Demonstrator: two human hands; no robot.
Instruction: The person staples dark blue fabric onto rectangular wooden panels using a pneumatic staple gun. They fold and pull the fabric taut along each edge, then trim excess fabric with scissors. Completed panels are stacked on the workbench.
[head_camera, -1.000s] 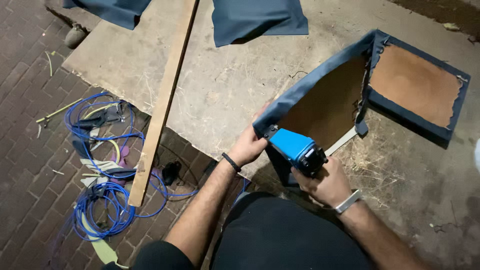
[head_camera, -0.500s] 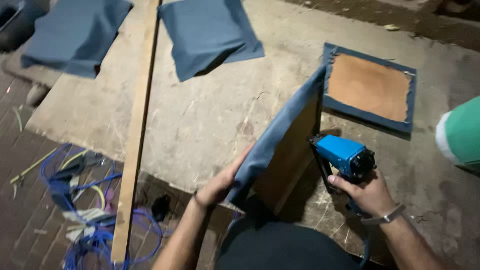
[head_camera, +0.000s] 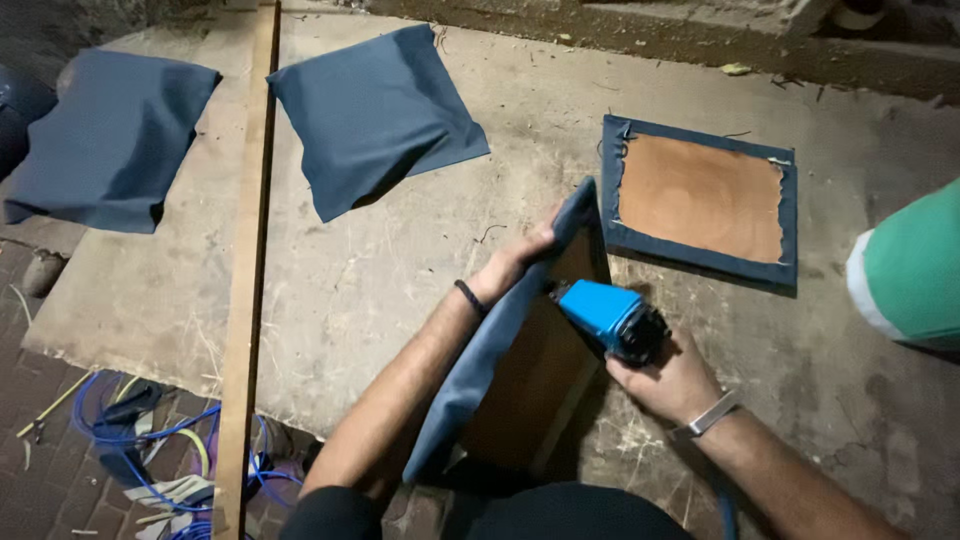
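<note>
Right, your left hand (head_camera: 525, 258) pinches blue fabric over the top edge of the upright seat panel (head_camera: 520, 380); your right hand (head_camera: 665, 380) is closed round the blue staple gun (head_camera: 610, 318), nose against its brown board back. Slack cloth could wrinkle, and fingers near the nose risk a staple. Rough concrete slab (head_camera: 400, 280), long wooden plank (head_camera: 245, 300), soft cushions, finished panel (head_camera: 700, 200) lying flat

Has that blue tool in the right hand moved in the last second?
Yes. The blue tool was at the panel's lower corner; it now sits higher along the upright padded panel, nearer the flat finished panel on the slab.
</note>
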